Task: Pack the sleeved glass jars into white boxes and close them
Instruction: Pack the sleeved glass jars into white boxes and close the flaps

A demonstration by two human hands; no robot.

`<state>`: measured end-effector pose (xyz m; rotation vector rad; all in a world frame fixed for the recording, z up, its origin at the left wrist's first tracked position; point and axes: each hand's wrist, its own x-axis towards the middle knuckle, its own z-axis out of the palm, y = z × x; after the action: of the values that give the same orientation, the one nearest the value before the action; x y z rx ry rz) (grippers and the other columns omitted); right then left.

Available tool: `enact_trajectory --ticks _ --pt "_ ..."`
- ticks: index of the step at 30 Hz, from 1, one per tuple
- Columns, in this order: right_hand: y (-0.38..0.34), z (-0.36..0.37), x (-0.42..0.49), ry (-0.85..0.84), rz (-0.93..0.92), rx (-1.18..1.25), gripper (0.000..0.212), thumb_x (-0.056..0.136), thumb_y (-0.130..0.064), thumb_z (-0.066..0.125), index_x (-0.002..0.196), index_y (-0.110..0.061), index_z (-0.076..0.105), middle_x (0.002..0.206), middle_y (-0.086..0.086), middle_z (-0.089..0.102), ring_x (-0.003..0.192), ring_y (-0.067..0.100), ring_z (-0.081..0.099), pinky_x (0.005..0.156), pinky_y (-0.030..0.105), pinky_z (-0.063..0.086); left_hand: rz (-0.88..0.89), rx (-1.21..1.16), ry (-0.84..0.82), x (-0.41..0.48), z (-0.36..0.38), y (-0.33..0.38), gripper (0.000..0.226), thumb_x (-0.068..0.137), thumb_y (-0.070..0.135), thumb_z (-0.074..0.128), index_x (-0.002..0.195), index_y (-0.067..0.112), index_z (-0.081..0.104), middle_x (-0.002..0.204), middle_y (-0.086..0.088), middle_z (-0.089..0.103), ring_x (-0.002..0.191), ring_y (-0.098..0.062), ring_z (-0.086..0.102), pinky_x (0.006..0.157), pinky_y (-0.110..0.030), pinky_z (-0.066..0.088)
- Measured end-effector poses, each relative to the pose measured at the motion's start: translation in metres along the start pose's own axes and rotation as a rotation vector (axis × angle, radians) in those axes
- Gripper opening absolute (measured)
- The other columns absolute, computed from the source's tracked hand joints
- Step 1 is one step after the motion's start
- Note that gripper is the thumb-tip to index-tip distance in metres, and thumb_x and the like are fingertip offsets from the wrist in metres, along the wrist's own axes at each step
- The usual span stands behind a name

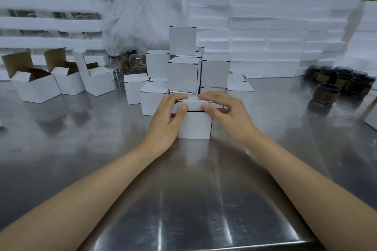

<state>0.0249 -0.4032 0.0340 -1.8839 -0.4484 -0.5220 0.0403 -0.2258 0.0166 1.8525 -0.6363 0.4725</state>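
Task judged approx. midway: closed boxes (184, 76) are stacked at 12 o'clock, open boxes (36, 87) wait at 10 o'clock, sleeved jars (326, 92) remain at 2 o'clock. The current box (194, 122), centre table, is gripped by left hand (168, 120) and right hand (228, 114); lid pinched betw. fingers and thumbs, tuck flap not fully seated.

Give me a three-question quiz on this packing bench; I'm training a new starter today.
1. True or false: the lid of the white box under the left hand and right hand is fully shut.
2. Where do the sleeved jars stand: A far left, B far right, C centre?
3. How many open boxes wait at left?

Key: 1 false, a dark gap shows; 2 B; 3 three.
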Motion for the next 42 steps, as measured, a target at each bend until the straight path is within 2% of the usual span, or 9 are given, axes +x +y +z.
enact_trajectory --ticks 6,11,15,17,23,27,30,35,42 --pt "0.005 -0.007 0.003 -0.103 0.059 -0.015 0.017 0.093 -0.012 0.060 0.102 -0.013 0.074 0.119 0.000 0.061 0.103 -0.010 0.053 0.079 0.004 0.038 -0.087 -0.054 -0.025 0.004 -0.004 -0.004 0.018 0.100 0.021 0.047 0.098 0.012 0.063 0.124 0.010 0.054 0.116 0.006 0.047 0.086 -0.001 0.031" --pt "0.009 -0.005 0.008 -0.149 0.085 -0.071 0.011 0.094 -0.011 0.059 0.093 -0.006 0.069 0.119 -0.002 0.054 0.103 -0.015 0.048 0.087 0.003 0.032 -0.202 -0.197 -0.070 0.009 -0.003 -0.003 0.016 0.098 0.009 0.048 0.095 0.020 0.060 0.129 0.007 0.050 0.109 0.006 0.049 0.099 -0.017 0.034" --pt "0.006 -0.005 0.005 -0.212 0.076 -0.085 0.008 0.088 -0.016 0.067 0.091 -0.021 0.061 0.121 -0.001 0.048 0.109 -0.009 0.047 0.088 0.007 0.039 -0.239 -0.292 -0.097 0.008 -0.003 -0.003 0.019 0.099 0.009 0.045 0.102 0.019 0.061 0.134 0.009 0.048 0.102 0.012 0.050 0.089 -0.007 0.037" --pt "0.005 -0.011 0.005 -0.233 0.064 -0.158 0.027 0.077 -0.021 0.079 0.095 -0.021 0.059 0.119 -0.004 0.047 0.110 -0.003 0.048 0.085 0.008 0.041 -0.231 -0.321 -0.117 0.006 -0.001 -0.004 0.020 0.101 0.013 0.043 0.108 0.020 0.060 0.135 0.013 0.048 0.110 0.012 0.049 0.091 -0.007 0.039" --pt "0.008 -0.038 0.014 -0.225 0.049 -0.389 0.036 0.072 -0.028 0.082 0.093 -0.026 0.054 0.113 -0.006 0.049 0.103 0.003 0.050 0.074 0.007 0.040 -0.268 -0.320 -0.170 0.000 0.009 -0.007 0.033 0.103 0.024 0.038 0.135 0.019 0.044 0.136 0.006 0.050 0.118 -0.002 0.053 0.101 -0.027 0.045" --pt "0.018 -0.051 0.016 -0.145 0.012 -0.558 0.033 0.076 -0.032 0.078 0.101 -0.023 0.058 0.113 -0.008 0.055 0.112 0.012 0.048 0.091 0.024 0.040 -0.347 -0.276 -0.094 0.001 0.008 -0.011 0.023 0.103 0.028 0.038 0.124 0.027 0.049 0.120 0.010 0.057 0.109 -0.006 0.058 0.098 -0.035 0.049" --pt "0.026 -0.050 0.017 -0.093 -0.033 -0.637 0.038 0.081 -0.026 0.074 0.117 -0.019 0.062 0.125 -0.003 0.057 0.125 0.015 0.041 0.099 0.021 0.030 -0.380 -0.255 -0.084 0.002 0.007 -0.011 0.023 0.103 0.027 0.037 0.119 0.025 0.053 0.113 0.014 0.058 0.106 -0.012 0.060 0.099 -0.041 0.048" --pt "0.039 -0.042 0.016 -0.114 0.008 -0.698 0.047 0.092 -0.018 0.059 0.138 -0.022 0.050 0.140 -0.006 0.042 0.127 0.016 0.039 0.098 0.038 0.043 -0.380 -0.211 -0.095 0.001 0.007 -0.008 0.023 0.103 0.022 0.039 0.116 0.020 0.058 0.112 0.008 0.060 0.105 -0.013 0.060 0.092 -0.032 0.051" --pt "0.047 -0.026 0.015 -0.046 0.013 -0.688 0.046 0.099 -0.008 0.048 0.144 -0.014 0.042 0.154 0.006 0.031 0.133 0.025 0.042 0.108 0.036 0.036 -0.331 -0.163 -0.098 0.001 0.009 -0.011 0.024 0.100 0.011 0.043 0.098 0.026 0.061 0.121 -0.002 0.059 0.106 -0.009 0.059 0.090 -0.029 0.052"
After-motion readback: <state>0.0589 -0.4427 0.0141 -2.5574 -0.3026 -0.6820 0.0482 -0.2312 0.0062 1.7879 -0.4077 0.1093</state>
